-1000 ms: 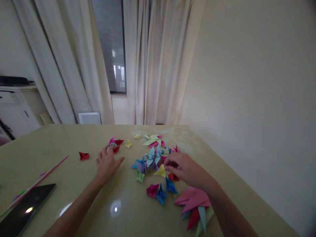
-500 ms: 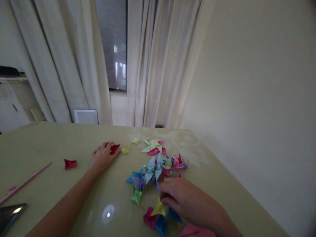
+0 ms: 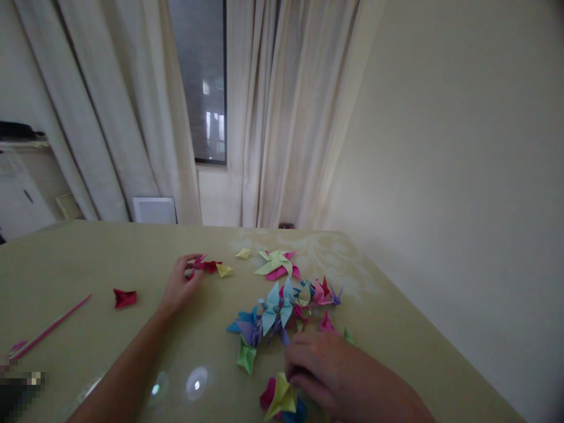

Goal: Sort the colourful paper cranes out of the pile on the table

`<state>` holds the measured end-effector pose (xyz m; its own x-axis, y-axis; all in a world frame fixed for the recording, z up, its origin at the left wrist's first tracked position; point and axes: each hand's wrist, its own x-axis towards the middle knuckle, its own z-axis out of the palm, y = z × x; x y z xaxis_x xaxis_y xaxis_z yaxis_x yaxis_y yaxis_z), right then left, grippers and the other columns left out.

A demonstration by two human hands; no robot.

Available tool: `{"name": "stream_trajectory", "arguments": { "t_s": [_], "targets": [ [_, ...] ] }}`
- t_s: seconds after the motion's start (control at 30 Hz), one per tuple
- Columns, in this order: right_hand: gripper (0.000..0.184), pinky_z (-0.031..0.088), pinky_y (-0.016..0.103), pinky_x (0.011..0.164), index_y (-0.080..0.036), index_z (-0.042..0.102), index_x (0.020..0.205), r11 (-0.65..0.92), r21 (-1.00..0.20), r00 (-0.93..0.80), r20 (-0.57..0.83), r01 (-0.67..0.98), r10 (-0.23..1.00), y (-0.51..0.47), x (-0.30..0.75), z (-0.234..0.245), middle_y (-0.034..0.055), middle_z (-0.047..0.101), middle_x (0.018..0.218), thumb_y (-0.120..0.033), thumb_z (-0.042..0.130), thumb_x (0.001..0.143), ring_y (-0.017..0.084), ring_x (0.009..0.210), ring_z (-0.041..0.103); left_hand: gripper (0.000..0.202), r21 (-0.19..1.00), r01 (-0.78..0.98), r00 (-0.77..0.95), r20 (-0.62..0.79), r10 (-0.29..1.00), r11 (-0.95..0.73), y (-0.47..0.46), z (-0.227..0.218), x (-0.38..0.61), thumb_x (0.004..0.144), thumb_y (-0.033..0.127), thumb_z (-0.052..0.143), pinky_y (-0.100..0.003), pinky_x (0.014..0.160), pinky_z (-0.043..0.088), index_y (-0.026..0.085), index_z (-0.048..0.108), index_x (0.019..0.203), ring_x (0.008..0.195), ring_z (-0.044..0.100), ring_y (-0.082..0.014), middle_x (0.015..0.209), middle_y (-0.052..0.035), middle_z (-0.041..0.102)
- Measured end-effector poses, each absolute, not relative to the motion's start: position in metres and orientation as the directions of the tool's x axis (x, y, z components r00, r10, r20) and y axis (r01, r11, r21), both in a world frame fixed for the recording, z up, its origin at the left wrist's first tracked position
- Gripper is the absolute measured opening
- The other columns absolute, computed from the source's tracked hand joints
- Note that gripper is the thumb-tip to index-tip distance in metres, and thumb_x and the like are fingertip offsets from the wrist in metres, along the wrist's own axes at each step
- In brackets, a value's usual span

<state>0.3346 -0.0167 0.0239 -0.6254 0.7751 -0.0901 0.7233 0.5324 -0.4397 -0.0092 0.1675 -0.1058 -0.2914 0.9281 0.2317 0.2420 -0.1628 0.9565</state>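
My left hand (image 3: 183, 284) is at the far side of the table, fingers curled around a small pink folded paper piece (image 3: 199, 262). Touching or just beyond its fingertips lies a red paper piece (image 3: 212, 267), with a yellow one (image 3: 224, 271) against it. My right hand (image 3: 326, 367) is closed low over the near side; whatever its fingers pinch is hidden. Just below its thumb sits a yellow folded paper (image 3: 283, 396), over magenta and blue pieces (image 3: 296, 411). Beyond the right hand spreads a cluster of origami cranes, with light blue ones (image 3: 271, 306) on top.
A green and pink paper pinwheel (image 3: 276, 264) lies behind the cranes. To the left are a red folded piece (image 3: 125, 298) and a thin pink stick (image 3: 55, 323). A green folded piece (image 3: 245, 356) lies before the cluster. The wall (image 3: 462, 205) borders the table's right side.
My left hand has drawn slightly left and lifted its fingers off the red piece, which now shows beside the yellow one. The right hand stays closed near the yellow paper.
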Motion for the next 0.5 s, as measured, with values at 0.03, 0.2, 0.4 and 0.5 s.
{"name": "stream_trajectory", "arguments": {
  "t_s": [0.03,0.2,0.4,0.5],
  "targets": [
    [0.012,0.046,0.025,0.078,-0.022,0.072,0.095,0.518,-0.444,-0.616,-0.103,0.731,0.781,-0.017,0.335,0.026,0.0002,0.075,0.097,-0.013,0.064,0.095,0.017,0.090,0.068,0.040,0.978,0.141,-0.296,0.191,0.936,-0.155,0.167,-0.100,-0.007,0.069,0.039,0.070,-0.045,0.089,0.061,0.021,0.066,0.105,0.102,0.070,-0.0295,0.113,-0.0103,0.070],
    [0.010,0.045,0.026,0.076,-0.020,0.073,0.093,0.453,-0.422,-0.544,-0.121,0.785,0.830,-0.014,0.340,0.033,0.0009,0.074,0.094,-0.013,0.068,0.094,0.018,0.086,0.067,0.019,0.925,-0.359,-0.239,0.039,0.970,-0.125,0.155,-0.047,0.020,0.083,0.030,0.067,-0.031,0.069,0.062,0.019,0.066,0.099,0.078,0.070,-0.0169,0.093,-0.0057,0.071],
    [0.025,0.055,0.034,0.089,-0.025,0.069,0.125,0.468,-0.533,-0.384,0.269,0.705,0.883,-0.009,0.328,0.030,0.0064,0.072,0.116,-0.030,0.070,0.101,0.023,0.100,0.070,0.011,0.613,-0.762,0.153,-0.148,0.977,0.212,0.097,0.008,0.100,0.091,0.019,0.064,-0.026,0.065,0.062,0.015,0.070,0.100,0.073,0.071,-0.0143,0.090,-0.0059,0.072],
    [0.058,0.056,0.044,0.103,-0.030,0.052,0.150,0.528,-0.496,-0.293,0.476,0.689,0.829,-0.007,0.315,0.019,0.0120,0.061,0.143,-0.039,0.074,0.098,0.029,0.123,0.065,0.017,0.662,-0.676,0.289,-0.167,0.943,0.325,0.062,0.003,0.142,0.094,0.029,0.065,-0.025,0.071,0.063,0.019,0.073,0.105,0.083,0.075,-0.0160,0.100,-0.0062,0.076]
  ]
}}
